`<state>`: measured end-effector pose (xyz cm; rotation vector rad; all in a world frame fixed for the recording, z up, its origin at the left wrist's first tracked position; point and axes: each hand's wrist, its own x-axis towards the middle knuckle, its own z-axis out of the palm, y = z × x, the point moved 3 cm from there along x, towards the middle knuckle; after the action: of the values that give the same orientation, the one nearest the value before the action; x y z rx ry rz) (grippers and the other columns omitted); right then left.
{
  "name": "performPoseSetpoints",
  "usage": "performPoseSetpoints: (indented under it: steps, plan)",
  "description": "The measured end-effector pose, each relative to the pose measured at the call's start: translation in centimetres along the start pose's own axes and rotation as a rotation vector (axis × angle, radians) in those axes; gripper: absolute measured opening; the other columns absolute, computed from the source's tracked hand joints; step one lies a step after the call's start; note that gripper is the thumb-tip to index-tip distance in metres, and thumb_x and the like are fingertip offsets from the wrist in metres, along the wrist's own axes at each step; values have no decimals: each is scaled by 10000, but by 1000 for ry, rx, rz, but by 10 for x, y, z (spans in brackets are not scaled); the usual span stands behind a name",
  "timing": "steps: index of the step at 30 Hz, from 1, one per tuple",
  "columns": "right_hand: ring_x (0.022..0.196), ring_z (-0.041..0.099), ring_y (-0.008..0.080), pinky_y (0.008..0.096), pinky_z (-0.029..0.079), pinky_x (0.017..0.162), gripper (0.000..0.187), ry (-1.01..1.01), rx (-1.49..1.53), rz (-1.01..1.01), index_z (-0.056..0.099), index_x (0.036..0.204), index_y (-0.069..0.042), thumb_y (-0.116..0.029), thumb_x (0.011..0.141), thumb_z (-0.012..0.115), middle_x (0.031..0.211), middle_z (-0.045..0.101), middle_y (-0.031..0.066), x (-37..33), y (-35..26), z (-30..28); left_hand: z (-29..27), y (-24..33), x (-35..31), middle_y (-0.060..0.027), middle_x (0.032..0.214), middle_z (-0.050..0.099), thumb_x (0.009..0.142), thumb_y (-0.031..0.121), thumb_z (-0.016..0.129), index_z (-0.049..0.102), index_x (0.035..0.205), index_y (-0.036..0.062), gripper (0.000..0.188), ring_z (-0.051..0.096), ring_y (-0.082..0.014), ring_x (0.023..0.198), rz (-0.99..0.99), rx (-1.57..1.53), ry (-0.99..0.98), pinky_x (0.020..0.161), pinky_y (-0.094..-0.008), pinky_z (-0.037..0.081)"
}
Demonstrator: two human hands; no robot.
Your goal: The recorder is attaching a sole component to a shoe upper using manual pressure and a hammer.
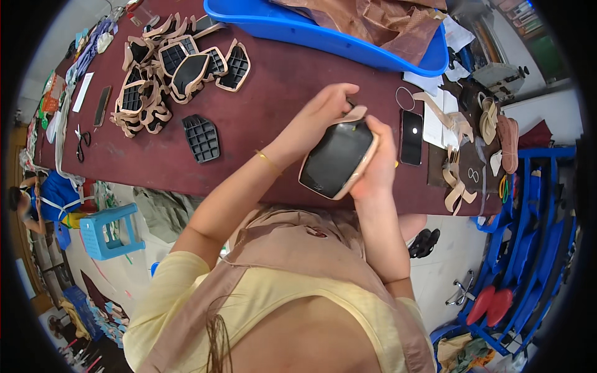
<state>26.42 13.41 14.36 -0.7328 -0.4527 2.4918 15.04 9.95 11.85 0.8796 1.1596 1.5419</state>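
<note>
A rounded black panel (336, 160) with a beige strip around its edge is held over the table's near side, its smooth face up. My right hand (377, 163) is closed around the panel's right side, thumb near the top corner. At the upper edge my left hand (324, 117) has its fingers bent by the loose end of the beige strip (356, 115), and they seem to pinch it. Something small and dark shows between those fingers, too little to name. A bare black grid-backed panel (201, 138) lies to the left of my left forearm.
Beige-edged black panels (189, 71) are heaped at the far left. Scissors (82, 143) lie at the left edge. A blue tub (348, 46) holding brown sheeting stands at the back. To the right are a phone (411, 138) and beige strips (457, 180) on the dark red table (273, 68).
</note>
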Motion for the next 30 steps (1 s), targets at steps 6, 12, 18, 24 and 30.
performPoseSetpoints:
  steps: [6, 12, 18, 24, 30]
  plan:
    - [817, 656, 241, 353, 536, 750, 309, 17, 125, 23, 616, 949, -59, -334, 877, 494, 925, 668, 114, 7, -16, -20, 15, -15, -50, -89, 1517, 188, 975, 475, 390, 77, 1493, 72, 727, 167, -180, 1392, 36, -264, -178, 1128, -317, 138]
    - [875, 648, 251, 350, 510, 776, 317, 109, 67, -372, 607, 964, -63, -353, 861, 526, 999, 652, 116, -6, -6, -2, 15, -19, -37, -89, 1330, 462, 926, 565, 417, 368, 1378, 41, 693, 448, -175, 1217, -62, -427, 117, 1032, -318, 359]
    - [886, 612, 296, 388, 485, 755, 422, -176, -1115, -992, 558, 1076, -44, -386, 830, 533, 1013, 611, 138, -32, 73, -39, 24, -44, -4, -11, 1022, 584, 912, 661, 286, 543, 1152, 84, 676, 517, -106, 870, -400, -400, 223, 736, -259, 385]
    - [1013, 605, 267, 413, 488, 894, 470, -9, 42, -648, 537, 1138, -43, -413, 922, 345, 1109, 609, 125, -1, -4, -5, 1, -27, -19, -88, 1253, 516, 924, 600, 291, 456, 1271, 35, 684, 451, -181, 1217, -67, -583, 184, 1066, -370, 336]
    - [991, 605, 222, 370, 493, 861, 342, 134, 164, -575, 559, 1066, -90, -350, 924, 388, 1062, 616, 72, 6, -8, -13, 8, -28, -31, -100, 1408, 397, 954, 356, 484, 299, 1411, 26, 593, 389, -185, 1287, 20, -312, 53, 1082, -336, 300]
